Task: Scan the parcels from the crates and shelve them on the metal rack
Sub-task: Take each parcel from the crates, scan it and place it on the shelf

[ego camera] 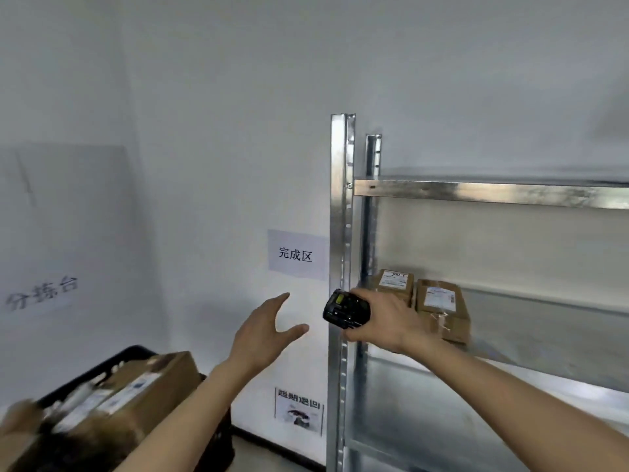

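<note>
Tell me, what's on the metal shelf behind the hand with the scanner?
Two brown parcels sit on the metal rack. The right hand covers part of the left parcel.

plain pale wall [211,97] under soft, even light. three paper signs [295,254] with printed characters are stuck on it, one mid-height, one low [299,410], one blurred at left [42,296]. a dark skirting strip [272,446] meets the floor.

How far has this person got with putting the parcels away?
Two brown parcels already lie on a shelf of the metal rack, so that part looks done. The right hand holds the black scanner; the left hand is open and empty. Several parcels still sit in the black crate at lower left, so much remains.
</note>
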